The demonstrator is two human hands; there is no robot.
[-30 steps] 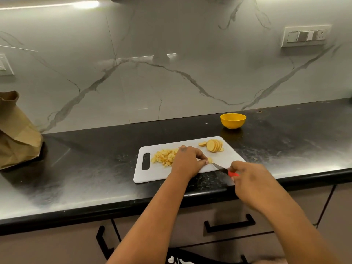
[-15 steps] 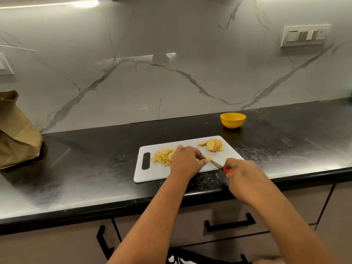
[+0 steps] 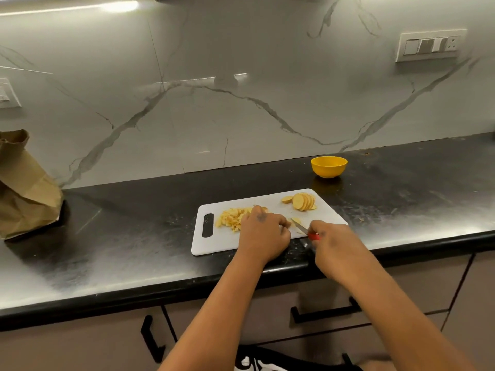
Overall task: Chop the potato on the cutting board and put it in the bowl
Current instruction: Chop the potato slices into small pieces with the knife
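A: Non-task items?
B: Crumpled brown paper bag [image 3: 25,188], far left on black stone counter [image 3: 120,236]. White wall switch plate w/ socket [image 3: 430,45], upper right on grey-veined marble backsplash [image 3: 241,103].

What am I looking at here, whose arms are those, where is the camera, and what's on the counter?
No machine here: these are a person's two bare arms, filmed by a camera worn on their head, looking forward and down. On the black counter lies a white cutting board. It carries a pile of diced potato and a row of round potato slices. The left hand holds down a piece being cut, mostly hidden under its fingers. The right hand grips a small knife with a red handle. Behind the board stands a yellow bowl; at far left, a brown paper bag.
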